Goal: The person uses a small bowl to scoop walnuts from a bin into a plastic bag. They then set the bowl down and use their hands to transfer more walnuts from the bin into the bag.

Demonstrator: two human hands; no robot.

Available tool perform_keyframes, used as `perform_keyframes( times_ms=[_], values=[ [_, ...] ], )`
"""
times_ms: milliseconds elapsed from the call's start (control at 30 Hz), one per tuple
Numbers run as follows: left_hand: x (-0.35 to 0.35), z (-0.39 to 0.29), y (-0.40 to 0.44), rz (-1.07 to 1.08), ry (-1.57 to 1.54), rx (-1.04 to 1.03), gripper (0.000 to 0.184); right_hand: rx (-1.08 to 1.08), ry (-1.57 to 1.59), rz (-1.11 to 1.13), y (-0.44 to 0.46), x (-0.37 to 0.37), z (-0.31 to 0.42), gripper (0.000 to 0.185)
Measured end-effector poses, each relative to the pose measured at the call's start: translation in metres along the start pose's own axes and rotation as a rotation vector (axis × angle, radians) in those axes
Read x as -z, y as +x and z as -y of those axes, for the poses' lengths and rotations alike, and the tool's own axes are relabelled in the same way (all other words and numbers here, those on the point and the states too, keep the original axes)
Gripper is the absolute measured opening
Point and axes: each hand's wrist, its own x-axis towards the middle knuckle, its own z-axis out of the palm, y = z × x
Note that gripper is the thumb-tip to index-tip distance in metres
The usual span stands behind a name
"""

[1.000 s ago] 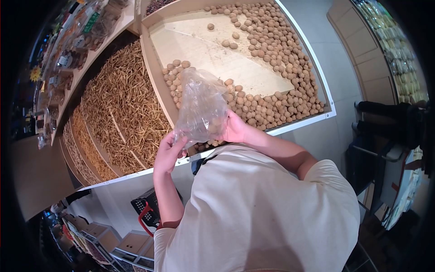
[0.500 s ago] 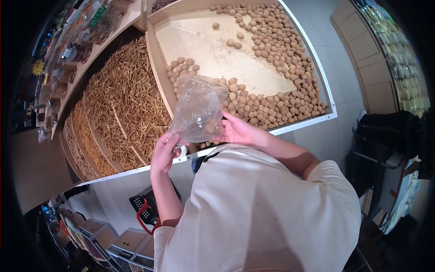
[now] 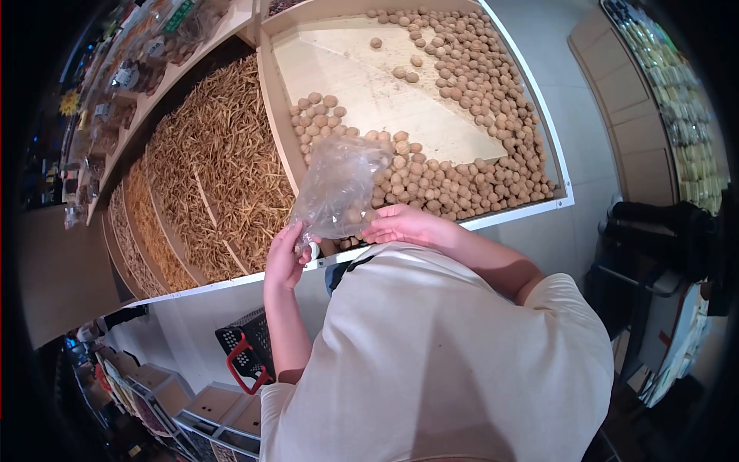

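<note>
A clear plastic bag is spread between my hands, above the near left corner of a wooden bin of walnuts. My left hand pinches the bag's lower left edge. On the right side, my right hand has its fingers closed on the bag's edge. Walnuts lie piled along the near and right sides of the bin. Some walnut shapes show through the film; whether any are inside the bag I cannot tell.
Left of the walnuts, divided bins hold brown strips and yellowish pieces. Packaged goods line a shelf at the upper left. A black basket with a red handle is at the lower left. A dark-clothed person is at the right.
The bag has sunk a little and come nearer my body. My right hand's fingers, spread half a second ago, have closed at the bag's edge. The view has shifted slightly.
</note>
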Motion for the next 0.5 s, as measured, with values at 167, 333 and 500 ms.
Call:
perform_keyframes(
  times_ms=[167, 333, 500],
  values=[
    [0.001, 0.004, 0.003, -0.011, -0.056, -0.012, 0.024, 0.028, -0.053, 0.002, 0.004, 0.006, -0.002, 0.021],
    [-0.005, 0.013, 0.011, -0.031, -0.131, 0.026, 0.024, 0.06, -0.039, -0.075, 0.008, 0.014, -0.003, 0.019],
    [-0.014, 0.019, 0.016, -0.058, -0.174, 0.076, 0.027, 0.152, -0.071, -0.233, -0.006, 0.003, 0.006, 0.014]
  ],
)
